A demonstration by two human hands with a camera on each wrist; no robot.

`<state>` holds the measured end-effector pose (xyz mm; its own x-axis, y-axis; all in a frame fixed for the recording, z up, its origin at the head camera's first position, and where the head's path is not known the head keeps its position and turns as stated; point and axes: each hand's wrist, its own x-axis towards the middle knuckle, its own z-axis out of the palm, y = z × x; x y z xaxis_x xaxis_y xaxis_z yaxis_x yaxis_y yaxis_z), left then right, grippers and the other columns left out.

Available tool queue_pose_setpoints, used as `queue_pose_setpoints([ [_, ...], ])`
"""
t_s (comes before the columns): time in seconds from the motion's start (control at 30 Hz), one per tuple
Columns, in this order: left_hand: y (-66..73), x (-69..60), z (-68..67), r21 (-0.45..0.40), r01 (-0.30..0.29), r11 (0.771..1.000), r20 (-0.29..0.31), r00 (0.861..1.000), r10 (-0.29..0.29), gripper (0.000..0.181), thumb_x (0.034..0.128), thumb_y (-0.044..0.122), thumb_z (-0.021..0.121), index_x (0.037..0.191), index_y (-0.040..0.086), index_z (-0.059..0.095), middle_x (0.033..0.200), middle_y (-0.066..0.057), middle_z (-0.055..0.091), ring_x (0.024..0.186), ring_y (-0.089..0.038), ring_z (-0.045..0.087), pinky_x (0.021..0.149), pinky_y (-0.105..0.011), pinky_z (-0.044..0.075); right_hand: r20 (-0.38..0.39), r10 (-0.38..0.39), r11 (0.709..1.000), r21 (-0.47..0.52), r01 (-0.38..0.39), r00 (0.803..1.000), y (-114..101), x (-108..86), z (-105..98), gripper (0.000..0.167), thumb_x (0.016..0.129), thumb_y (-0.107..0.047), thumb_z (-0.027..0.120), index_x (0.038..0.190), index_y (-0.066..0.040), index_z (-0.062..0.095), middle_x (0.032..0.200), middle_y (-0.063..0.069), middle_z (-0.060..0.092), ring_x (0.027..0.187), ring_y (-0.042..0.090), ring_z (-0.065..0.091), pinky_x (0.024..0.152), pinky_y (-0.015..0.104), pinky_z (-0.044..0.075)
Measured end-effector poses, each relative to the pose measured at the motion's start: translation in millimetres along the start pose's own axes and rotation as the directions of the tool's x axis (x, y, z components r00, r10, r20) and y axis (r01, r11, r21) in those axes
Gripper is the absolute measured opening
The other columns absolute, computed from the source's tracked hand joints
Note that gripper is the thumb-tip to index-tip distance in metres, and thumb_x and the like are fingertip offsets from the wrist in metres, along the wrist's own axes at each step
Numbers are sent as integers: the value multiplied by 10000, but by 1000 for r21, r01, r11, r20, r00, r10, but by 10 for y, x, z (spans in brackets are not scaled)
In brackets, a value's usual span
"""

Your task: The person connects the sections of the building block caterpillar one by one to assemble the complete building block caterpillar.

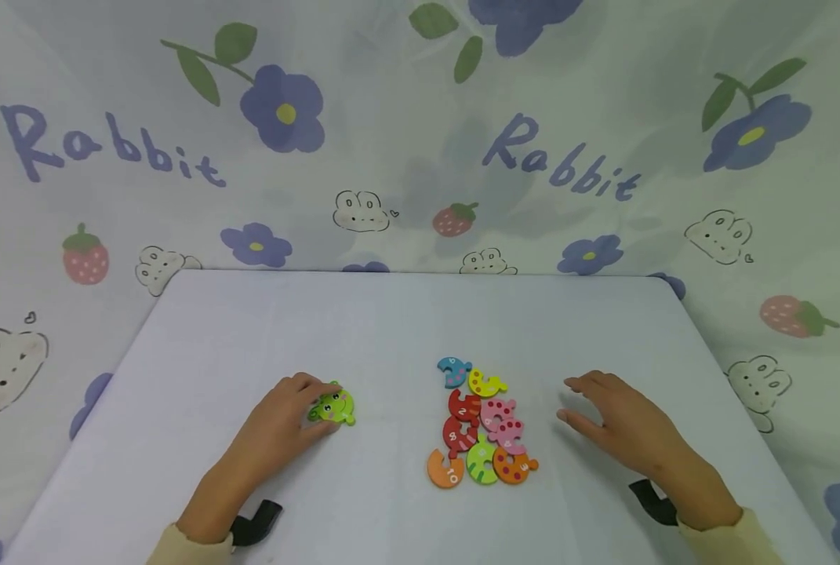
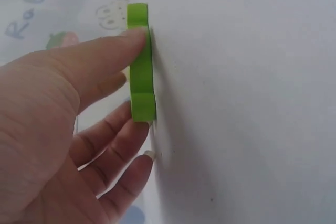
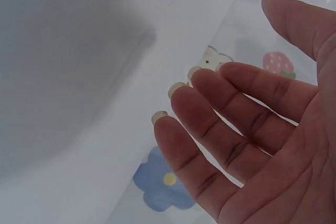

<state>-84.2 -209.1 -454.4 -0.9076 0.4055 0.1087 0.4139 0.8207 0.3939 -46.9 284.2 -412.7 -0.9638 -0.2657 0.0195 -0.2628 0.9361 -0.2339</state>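
The left hand [image 1: 280,417] pinches the green face [image 1: 337,407], left of the pile [image 1: 489,410]. The right hand [image 1: 624,422] is loose and empty. A weak pinch might drop the face; a bump could scatter the pile.

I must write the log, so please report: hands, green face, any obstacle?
Left hand pinches green face. Right hand empty, fingers apart from everything. Number pieces between hands.

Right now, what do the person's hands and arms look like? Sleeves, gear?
Left hand and right hand: bare, no gloves or rings visible. Left sleeve and right sleeve: pale beige. Left black piece and right black piece: bent, beside the wrists.
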Motion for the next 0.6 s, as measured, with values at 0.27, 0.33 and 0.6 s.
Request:
queue_pose_setpoints([
  [0.27, -23, -6, 24, -83, 39, 996, -27, 999, -41, 534, 844, 225, 900, 1336, 148, 706, 1180, -23, 630, 1066, -243, 595, 898, -466, 506, -7, -58, 998, 39, 58, 998, -223, 139, 48, 443, 907, -363, 832, 1242, -93, 729, 1125, 25, 698, 1010, 211, 664, 847, 454, 598],
  [0.33, -37, -10, 27, -113, 49, 992, -28, 998, -53, 537, 845, 220, 899, 1341, 157, 705, 1179, -17, 625, 1043, -221, 584, 881, -454, 500, -1, -72, 996, 53, 72, 997, -313, 186, 57, 440, 903, -359, 836, 1238, -95, 729, 1118, 21, 696, 1025, 209, 655, 856, 447, 597],
  [0.6, -126, -10, 103, -202, 43, 978, -32, 998, -50, 549, 865, 222, 885, 1376, 193, 687, 1201, 19, 609, 1038, -170, 556, 879, -440, 474, 50, -127, 990, 60, 124, 991, -663, 338, 23, 445, 897, -362, 843, 1236, -97, 730, 1184, 33, 683, 1124, 234, 633, 910, 435, 586],
])
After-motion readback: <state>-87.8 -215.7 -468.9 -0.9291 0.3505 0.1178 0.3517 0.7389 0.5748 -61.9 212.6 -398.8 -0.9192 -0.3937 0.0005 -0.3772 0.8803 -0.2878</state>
